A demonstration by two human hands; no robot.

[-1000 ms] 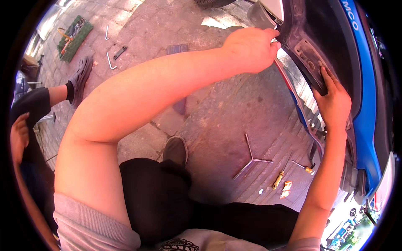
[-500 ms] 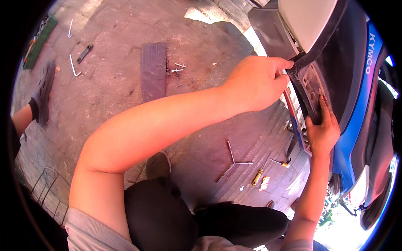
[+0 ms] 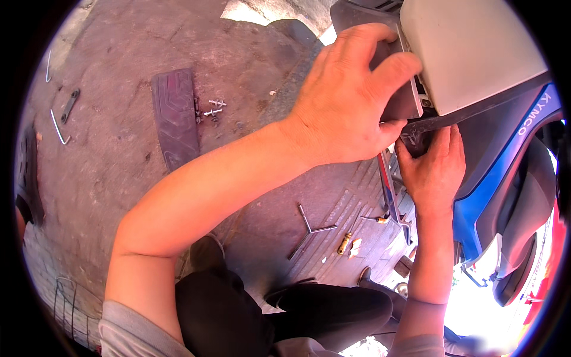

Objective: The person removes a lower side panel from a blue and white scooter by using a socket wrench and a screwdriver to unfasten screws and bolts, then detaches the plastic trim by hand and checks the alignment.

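My left hand (image 3: 348,104) is clamped over the dark panel (image 3: 399,101)'s upper edge, my right hand (image 3: 433,169) pinches its lower corner directly below (long axis roughly vertical).

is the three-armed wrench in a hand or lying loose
Lying loose. The three-armed wrench rests flat on the scooter footboard, while the left hand and right hand grip the dark panel.

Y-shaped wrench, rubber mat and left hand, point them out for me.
Y-shaped wrench (image 3: 307,229): head view, on its hub.
Rubber mat (image 3: 174,116): head view, on its ribbed middle.
Left hand (image 3: 348,98): head view, on its back.
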